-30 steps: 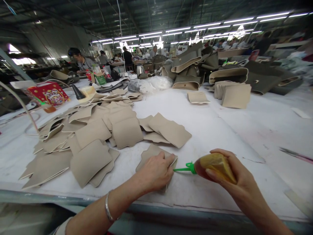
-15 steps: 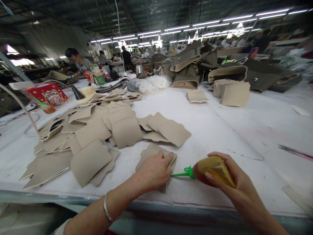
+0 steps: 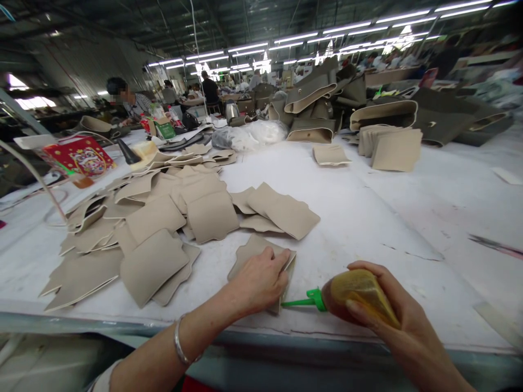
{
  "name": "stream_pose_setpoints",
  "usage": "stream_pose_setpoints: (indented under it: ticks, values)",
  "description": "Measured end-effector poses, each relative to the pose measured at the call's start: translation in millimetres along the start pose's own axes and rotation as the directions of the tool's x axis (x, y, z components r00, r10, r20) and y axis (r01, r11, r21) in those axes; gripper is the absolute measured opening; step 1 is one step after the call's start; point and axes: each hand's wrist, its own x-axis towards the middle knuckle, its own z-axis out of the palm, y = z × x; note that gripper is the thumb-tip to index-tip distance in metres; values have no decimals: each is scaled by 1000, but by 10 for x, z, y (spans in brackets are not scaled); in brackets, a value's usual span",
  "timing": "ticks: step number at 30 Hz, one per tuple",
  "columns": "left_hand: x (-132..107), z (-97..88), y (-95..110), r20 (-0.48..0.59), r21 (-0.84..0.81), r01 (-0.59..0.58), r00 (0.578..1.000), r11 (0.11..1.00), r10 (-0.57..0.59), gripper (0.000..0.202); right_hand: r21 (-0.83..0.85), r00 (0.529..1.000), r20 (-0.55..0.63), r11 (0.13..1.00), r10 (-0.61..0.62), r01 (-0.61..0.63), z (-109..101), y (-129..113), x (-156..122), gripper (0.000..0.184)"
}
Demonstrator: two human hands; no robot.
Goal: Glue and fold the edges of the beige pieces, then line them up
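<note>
My left hand [image 3: 261, 280] is closed on a beige leather-like piece [image 3: 249, 251], its fingers curled at the right edge, where two layers part slightly. The hand hides much of the piece. In my right hand [image 3: 392, 305] is a squeeze bottle [image 3: 359, 296] of amber liquid, tipped on its side. Its green nozzle [image 3: 300, 302] points left, and the tip is at the lower right edge of the piece; I cannot tell whether it touches. Beyond and to the left of my left hand lies a heap of similar beige pieces [image 3: 212, 212].
Scissors [image 3: 496, 246] lie on the white table [image 3: 347, 218] at the right. Standing beige pieces [image 3: 396, 149] and dark olive bags [image 3: 310, 95] are at the back. A red box [image 3: 87, 158] and a pale cable [image 3: 32, 174] are at left. A person [image 3: 126, 100] sits farther back.
The nozzle tip has moved down along the piece's right edge, toward the near corner, as my right hand shifted slightly toward me. My left hand keeps its hold. The camera view has shifted slightly.
</note>
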Motion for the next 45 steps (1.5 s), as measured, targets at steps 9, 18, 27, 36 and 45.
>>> stream_pose_setpoints:
  ticks: [9,18,27,36,45]
  values:
    - [-7,-7,5,-2,-2,-6,1000,1000,6,50,-26,996,80,999,-25,27,-34,113,-16,44]
    - [-3,2,-10,-5,17,-11,1000,1000,12,49,-39,999,-18,998,-43,43,10,78,0,42]
    - [0,-19,3,7,9,-11,1000,1000,11,50,-60,995,-13,994,-97,96,-55,216,81,47]
    - [30,32,-47,-11,-12,-44,999,999,44,50,-23,996,45,997,-76,78,-43,212,175,43]
    - [52,36,-85,-4,-53,-60,998,997,60,49,-22,992,68,994,-102,104,-96,268,225,43]
